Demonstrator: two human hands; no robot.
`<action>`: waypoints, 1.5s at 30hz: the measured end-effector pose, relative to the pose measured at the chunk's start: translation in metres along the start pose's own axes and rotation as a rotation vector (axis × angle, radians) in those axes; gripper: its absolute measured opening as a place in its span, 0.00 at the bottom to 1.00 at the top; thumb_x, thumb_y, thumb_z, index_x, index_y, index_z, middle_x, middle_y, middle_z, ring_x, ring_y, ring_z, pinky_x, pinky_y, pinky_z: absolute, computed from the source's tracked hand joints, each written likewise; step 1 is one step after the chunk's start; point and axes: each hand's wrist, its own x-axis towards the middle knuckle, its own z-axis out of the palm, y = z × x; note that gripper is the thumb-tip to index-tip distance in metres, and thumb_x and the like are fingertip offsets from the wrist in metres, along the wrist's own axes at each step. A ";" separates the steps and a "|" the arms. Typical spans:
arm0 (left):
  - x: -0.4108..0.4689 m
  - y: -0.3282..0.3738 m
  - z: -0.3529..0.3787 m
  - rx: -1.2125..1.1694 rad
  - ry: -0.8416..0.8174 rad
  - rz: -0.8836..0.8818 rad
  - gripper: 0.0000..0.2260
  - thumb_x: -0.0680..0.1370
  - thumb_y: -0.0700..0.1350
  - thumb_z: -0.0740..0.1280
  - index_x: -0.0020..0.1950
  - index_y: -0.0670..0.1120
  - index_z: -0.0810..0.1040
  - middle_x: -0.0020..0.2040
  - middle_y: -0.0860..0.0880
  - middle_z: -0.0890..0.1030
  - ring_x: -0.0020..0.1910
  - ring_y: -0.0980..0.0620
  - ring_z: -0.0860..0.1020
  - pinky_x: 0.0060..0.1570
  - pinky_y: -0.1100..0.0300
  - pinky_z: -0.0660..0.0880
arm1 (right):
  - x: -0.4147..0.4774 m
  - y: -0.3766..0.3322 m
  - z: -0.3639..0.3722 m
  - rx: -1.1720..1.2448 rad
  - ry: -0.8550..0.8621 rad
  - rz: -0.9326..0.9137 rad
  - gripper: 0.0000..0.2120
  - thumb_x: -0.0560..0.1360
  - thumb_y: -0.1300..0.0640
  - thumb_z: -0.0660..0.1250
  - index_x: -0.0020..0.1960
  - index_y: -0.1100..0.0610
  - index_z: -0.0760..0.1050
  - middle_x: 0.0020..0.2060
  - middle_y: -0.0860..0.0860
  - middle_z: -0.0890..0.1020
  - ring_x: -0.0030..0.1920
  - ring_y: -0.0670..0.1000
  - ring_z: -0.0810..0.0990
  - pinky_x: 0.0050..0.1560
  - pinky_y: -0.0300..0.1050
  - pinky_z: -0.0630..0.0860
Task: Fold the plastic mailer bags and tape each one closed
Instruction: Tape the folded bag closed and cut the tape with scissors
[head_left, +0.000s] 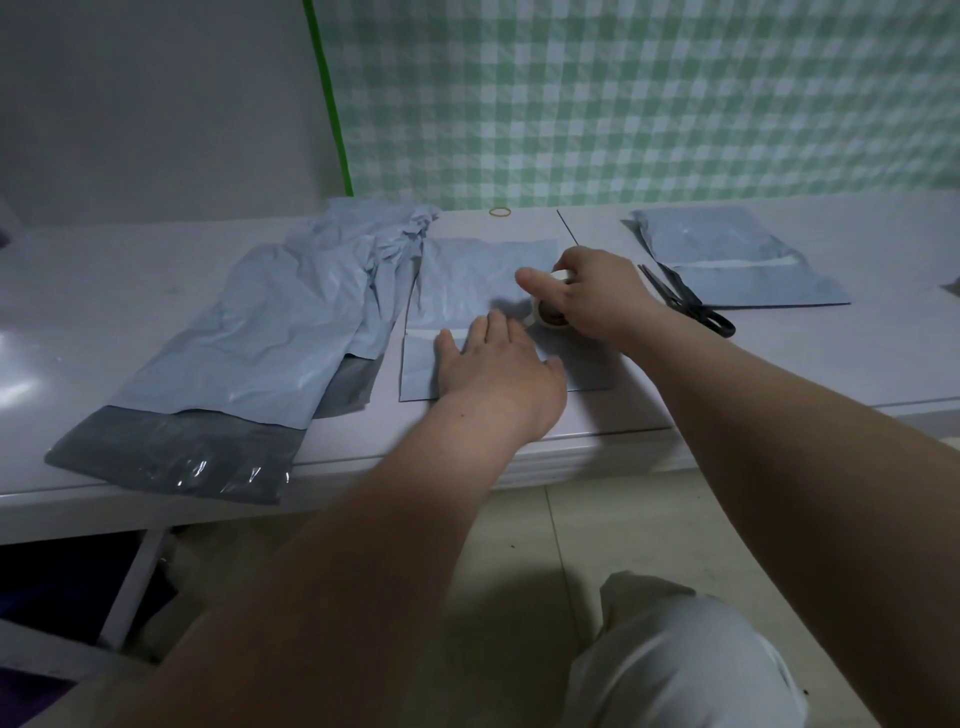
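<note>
We note centre mailer (467, 275): pale blue-grey, white strip across. Left mailer pile (270, 332): same pale blue, dark grey glossy flaps. Right mailer (737, 244): pale blue, white strip. Tape roll (550, 315): whitish, brown core. Scissors (691, 301): black. Rubber band (500, 211): yellow. Table (779, 364): we read white with lilac tint. Backdrop cloth (623, 104): green-and-white gingham check; edge strip (330, 98) bright green. Wall (156, 104): plain grey. Floor (597, 519): beige tiles. Trousers (685, 665): off-white.
</note>
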 end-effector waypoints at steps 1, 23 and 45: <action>0.001 0.002 0.000 -0.002 0.002 0.007 0.29 0.82 0.55 0.45 0.78 0.41 0.45 0.79 0.46 0.44 0.77 0.49 0.43 0.73 0.42 0.41 | 0.000 0.000 0.000 0.002 0.000 0.000 0.25 0.75 0.39 0.63 0.56 0.60 0.75 0.44 0.51 0.75 0.52 0.52 0.74 0.45 0.39 0.62; 0.002 0.004 0.007 0.011 0.036 0.025 0.29 0.81 0.56 0.46 0.78 0.43 0.46 0.79 0.45 0.44 0.77 0.48 0.43 0.74 0.44 0.43 | -0.007 -0.006 0.004 0.104 0.060 0.025 0.15 0.68 0.51 0.71 0.43 0.64 0.78 0.39 0.58 0.81 0.43 0.55 0.78 0.42 0.45 0.73; 0.003 0.004 0.007 0.044 0.027 0.013 0.29 0.81 0.56 0.44 0.78 0.43 0.43 0.79 0.45 0.42 0.77 0.48 0.43 0.73 0.41 0.41 | -0.001 0.000 -0.012 -0.180 0.014 0.043 0.12 0.67 0.56 0.67 0.31 0.55 0.65 0.31 0.51 0.71 0.38 0.53 0.70 0.28 0.40 0.61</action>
